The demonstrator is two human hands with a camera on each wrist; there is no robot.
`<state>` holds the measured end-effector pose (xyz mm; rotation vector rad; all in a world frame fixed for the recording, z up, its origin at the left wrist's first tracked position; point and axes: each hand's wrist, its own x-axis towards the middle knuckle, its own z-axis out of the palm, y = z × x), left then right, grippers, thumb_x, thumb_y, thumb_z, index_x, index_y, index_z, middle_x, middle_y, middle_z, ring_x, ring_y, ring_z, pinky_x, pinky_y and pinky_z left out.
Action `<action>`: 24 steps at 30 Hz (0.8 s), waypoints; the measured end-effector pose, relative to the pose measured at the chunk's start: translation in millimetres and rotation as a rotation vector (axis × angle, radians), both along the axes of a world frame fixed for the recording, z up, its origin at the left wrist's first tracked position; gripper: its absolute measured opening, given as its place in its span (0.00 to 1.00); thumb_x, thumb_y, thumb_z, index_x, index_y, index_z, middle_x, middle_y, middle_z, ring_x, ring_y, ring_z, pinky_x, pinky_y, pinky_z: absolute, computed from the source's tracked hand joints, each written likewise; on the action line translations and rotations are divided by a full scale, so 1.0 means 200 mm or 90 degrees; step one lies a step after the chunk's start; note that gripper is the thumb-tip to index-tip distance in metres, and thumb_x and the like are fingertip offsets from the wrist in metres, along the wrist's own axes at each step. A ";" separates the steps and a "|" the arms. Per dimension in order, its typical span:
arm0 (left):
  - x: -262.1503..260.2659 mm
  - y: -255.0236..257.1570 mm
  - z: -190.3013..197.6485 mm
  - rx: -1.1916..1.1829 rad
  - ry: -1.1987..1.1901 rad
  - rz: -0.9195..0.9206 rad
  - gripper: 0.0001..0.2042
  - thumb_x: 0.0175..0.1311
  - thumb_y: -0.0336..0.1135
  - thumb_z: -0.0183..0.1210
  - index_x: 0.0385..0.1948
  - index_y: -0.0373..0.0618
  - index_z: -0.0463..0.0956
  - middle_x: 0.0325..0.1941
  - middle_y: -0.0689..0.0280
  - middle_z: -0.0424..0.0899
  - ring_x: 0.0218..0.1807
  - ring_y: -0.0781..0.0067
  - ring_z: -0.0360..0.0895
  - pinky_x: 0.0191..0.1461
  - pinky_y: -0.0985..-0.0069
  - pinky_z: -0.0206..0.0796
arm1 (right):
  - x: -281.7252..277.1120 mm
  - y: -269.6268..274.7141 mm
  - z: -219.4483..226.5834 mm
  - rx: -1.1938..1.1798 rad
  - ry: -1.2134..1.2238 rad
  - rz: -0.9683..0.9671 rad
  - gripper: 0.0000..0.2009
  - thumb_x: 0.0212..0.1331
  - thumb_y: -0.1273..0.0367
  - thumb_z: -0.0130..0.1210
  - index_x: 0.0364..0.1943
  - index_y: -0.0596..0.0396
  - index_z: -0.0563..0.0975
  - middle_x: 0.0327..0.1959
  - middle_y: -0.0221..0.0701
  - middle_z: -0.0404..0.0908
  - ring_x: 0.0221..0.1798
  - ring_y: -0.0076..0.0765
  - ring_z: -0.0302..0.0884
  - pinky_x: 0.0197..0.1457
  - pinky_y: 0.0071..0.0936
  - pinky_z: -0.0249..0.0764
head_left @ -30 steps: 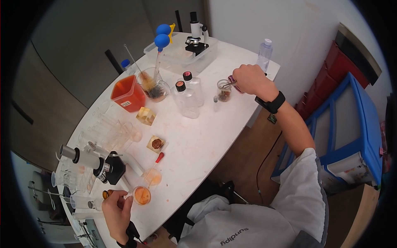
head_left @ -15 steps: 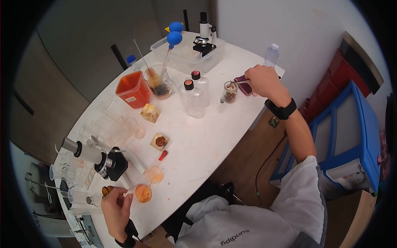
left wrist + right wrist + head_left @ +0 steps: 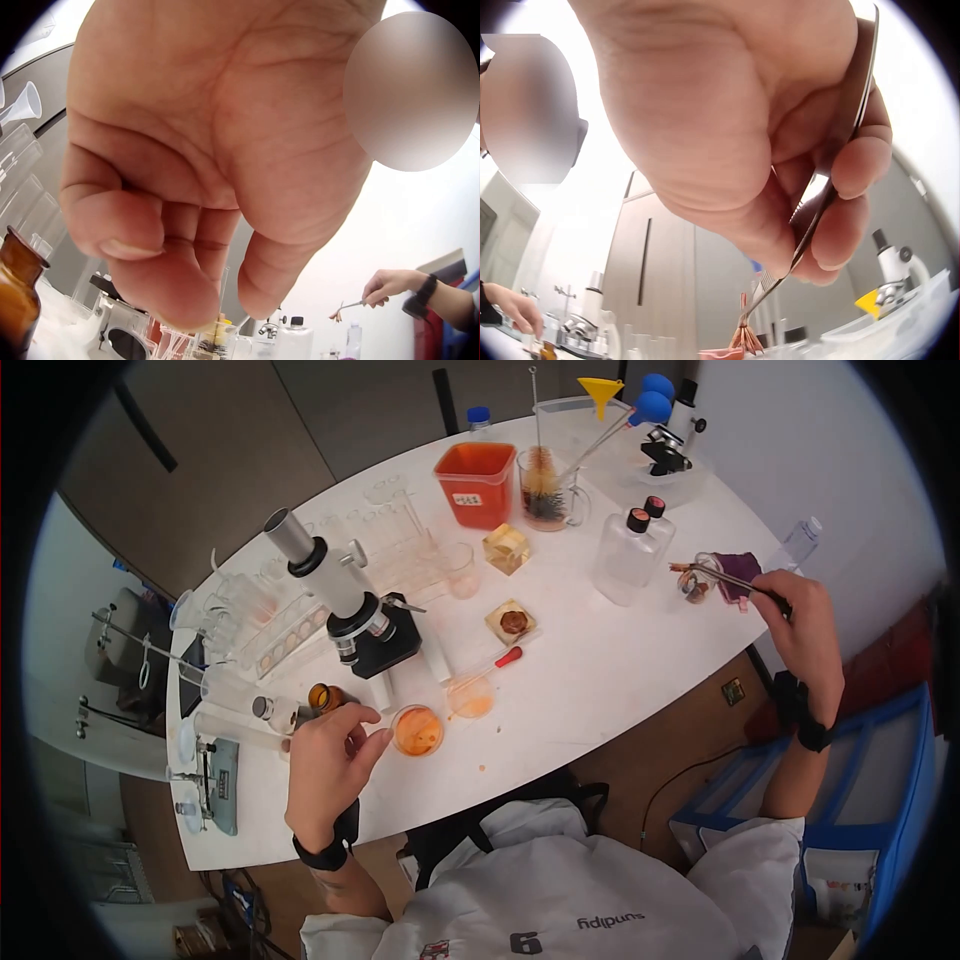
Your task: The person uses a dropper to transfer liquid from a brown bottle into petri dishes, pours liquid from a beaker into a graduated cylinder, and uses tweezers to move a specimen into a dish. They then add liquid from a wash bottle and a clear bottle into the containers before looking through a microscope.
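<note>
My right hand [image 3: 805, 625] grips metal tweezers [image 3: 728, 577] near the table's right end. At their tips they hold a reddish-brown dried plant piece [image 3: 746, 339] with a stalk and spreading points. Beneath the tips is a small glass jar [image 3: 697, 588] of dried bits, with a purple cloth [image 3: 740, 572] beside it. My left hand [image 3: 330, 765] hovers at the near left, fingers loosely curled, with nothing seen in them. Close to its thumb lies a round dish [image 3: 418, 731] of orange pieces, and behind it stands an amber bottle [image 3: 324, 697].
A microscope [image 3: 345, 595] and clear glassware crowd the left side. Two clear bottles [image 3: 630, 555] stand left of the jar. Farther back are an orange tub [image 3: 476, 485] and a beaker with brushes [image 3: 545, 500]. A red-bulbed dropper [image 3: 509, 657] lies mid-table.
The head view has swung left. The tweezers have come up from the jar with the dried plant piece in their tips. My left hand stays beside the orange dish.
</note>
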<state>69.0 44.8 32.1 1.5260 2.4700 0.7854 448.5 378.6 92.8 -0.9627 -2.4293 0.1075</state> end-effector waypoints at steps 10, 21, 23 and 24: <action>-0.04 -0.13 -0.01 0.042 0.010 0.025 0.10 0.62 0.35 0.73 0.38 0.41 0.84 0.22 0.62 0.82 0.22 0.67 0.81 0.29 0.70 0.71 | -0.69 -0.09 -0.33 -0.114 -0.068 0.252 0.04 0.60 0.74 0.63 0.37 0.61 0.84 0.26 0.42 0.83 0.28 0.48 0.80 0.36 0.38 0.75; -0.08 -0.27 -0.04 0.063 0.000 0.087 0.10 0.61 0.36 0.73 0.38 0.44 0.84 0.24 0.62 0.84 0.25 0.66 0.83 0.31 0.69 0.71 | -1.04 -0.13 -0.36 -0.599 -0.038 0.317 0.09 0.69 0.70 0.62 0.42 0.66 0.85 0.27 0.29 0.85 0.24 0.20 0.78 0.26 0.19 0.73; -0.07 -0.28 -0.03 0.061 0.002 0.089 0.10 0.61 0.36 0.73 0.38 0.45 0.85 0.24 0.62 0.84 0.25 0.65 0.83 0.31 0.69 0.72 | -1.05 -0.13 -0.37 -0.642 -0.061 0.324 0.09 0.71 0.70 0.61 0.42 0.65 0.84 0.27 0.29 0.86 0.24 0.18 0.78 0.26 0.18 0.72; -0.07 -0.29 -0.03 0.067 0.007 0.088 0.10 0.61 0.36 0.73 0.38 0.45 0.85 0.23 0.62 0.84 0.25 0.65 0.83 0.31 0.70 0.72 | -1.05 -0.10 -0.39 -0.665 -0.073 0.332 0.08 0.71 0.70 0.61 0.43 0.63 0.84 0.27 0.28 0.86 0.23 0.18 0.78 0.26 0.18 0.72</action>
